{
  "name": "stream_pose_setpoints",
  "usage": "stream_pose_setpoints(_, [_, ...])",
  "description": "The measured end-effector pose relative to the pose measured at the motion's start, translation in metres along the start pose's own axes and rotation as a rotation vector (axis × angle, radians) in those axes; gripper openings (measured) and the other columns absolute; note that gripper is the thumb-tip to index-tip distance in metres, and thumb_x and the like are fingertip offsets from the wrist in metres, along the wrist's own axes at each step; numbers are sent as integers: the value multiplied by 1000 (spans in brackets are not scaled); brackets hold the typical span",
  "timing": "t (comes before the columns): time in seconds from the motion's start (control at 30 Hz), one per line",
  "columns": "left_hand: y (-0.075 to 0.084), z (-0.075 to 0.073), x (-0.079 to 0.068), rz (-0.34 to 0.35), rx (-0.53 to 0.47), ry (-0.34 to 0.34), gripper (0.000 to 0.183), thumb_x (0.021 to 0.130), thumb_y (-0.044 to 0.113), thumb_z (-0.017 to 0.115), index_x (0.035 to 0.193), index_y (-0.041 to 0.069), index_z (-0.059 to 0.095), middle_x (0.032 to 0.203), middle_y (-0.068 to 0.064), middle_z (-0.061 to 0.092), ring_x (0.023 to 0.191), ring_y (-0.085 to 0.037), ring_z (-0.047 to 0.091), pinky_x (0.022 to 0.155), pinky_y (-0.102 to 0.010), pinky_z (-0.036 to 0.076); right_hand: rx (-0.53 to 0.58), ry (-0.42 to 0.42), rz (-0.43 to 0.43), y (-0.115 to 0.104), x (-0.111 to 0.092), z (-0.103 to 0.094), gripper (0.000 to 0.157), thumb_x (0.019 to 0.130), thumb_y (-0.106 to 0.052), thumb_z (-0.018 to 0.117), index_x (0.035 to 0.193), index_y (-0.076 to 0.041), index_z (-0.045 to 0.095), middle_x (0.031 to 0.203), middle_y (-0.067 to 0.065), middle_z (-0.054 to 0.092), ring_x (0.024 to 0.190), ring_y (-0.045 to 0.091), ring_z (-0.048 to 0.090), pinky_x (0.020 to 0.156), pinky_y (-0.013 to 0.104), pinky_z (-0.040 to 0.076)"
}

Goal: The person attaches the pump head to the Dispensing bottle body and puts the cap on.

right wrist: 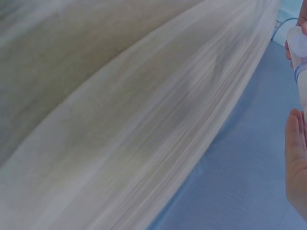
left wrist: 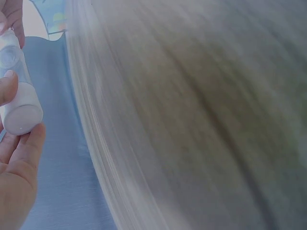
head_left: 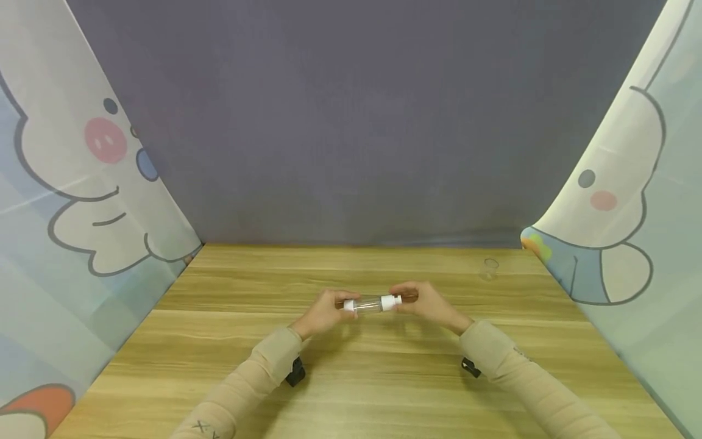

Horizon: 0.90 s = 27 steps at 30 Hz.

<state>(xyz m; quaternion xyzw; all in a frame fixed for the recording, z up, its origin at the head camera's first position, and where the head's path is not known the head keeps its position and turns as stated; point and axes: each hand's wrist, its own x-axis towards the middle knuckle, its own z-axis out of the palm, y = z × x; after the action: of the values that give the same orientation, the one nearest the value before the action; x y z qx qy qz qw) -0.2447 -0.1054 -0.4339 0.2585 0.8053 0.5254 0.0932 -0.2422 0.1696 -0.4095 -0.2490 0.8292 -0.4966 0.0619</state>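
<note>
Held sideways above the table is a clear pump bottle [head_left: 368,305] with a white base and a white pump head [head_left: 390,302]. My left hand [head_left: 325,312] grips the base end between thumb and fingers; in the left wrist view the round white bottom [left wrist: 23,119] faces the camera. At the other end, the thumb and fingers of my right hand [head_left: 430,303] lie on either side of the pump head. Only part of the right hand [right wrist: 296,158] and the bottle show at the edge of the right wrist view.
A small clear cup-shaped piece [head_left: 489,271] stands at the back right of the wooden table [head_left: 362,378]. Behind the table hangs a grey cloth [head_left: 356,134], with cartoon-printed curtains [head_left: 620,201] at both sides. Black wrist devices [head_left: 296,372] show below the sleeves.
</note>
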Motion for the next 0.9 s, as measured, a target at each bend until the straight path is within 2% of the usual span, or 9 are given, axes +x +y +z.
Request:
stream_pose_setpoints(0.13, [1, 1, -1, -13, -4, 2, 39, 92, 2, 69, 129, -8, 61, 132, -26, 59, 121, -45, 56, 100, -49, 51, 17, -19, 1, -1, 0, 1, 44, 89, -3, 75, 125, 16, 59, 125, 31, 62, 112, 46, 62, 93, 46, 56])
stream_pose_setpoints(0.3, [3, 1, -2, 6, 10, 5, 39, 92, 0, 69, 128, -9, 62, 132, -26, 60, 121, -45, 57, 100, -49, 51, 33, -35, -6, -2, -1, 2, 41, 89, 1, 73, 125, 17, 58, 125, 32, 61, 111, 45, 62, 91, 45, 57])
stream_pose_setpoints(0.6, [2, 1, -2, 15, 15, -11, 39, 92, -1, 68, 129, -10, 61, 133, -26, 59, 123, -44, 55, 102, -52, 48, -3, -30, -29, 2, 0, 5, 34, 87, 3, 74, 117, 15, 64, 117, 31, 64, 102, 40, 67, 85, 41, 59])
stream_pose_setpoints(0.73, [1, 1, -2, 7, 2, -13, 39, 92, -1, 68, 129, -10, 61, 133, -26, 58, 123, -44, 55, 103, -52, 48, -3, -33, -30, 3, 1, 5, 32, 88, 2, 73, 116, 14, 65, 115, 30, 66, 100, 38, 68, 84, 40, 60])
stream_pose_setpoints(0.9, [0, 2, -1, -10, -8, -13, 39, 92, -1, 68, 130, -9, 61, 134, -26, 58, 121, -44, 56, 100, -51, 51, -18, -34, -63, 5, -1, 4, 33, 90, -10, 75, 115, 11, 68, 111, 25, 68, 96, 30, 69, 81, 39, 60])
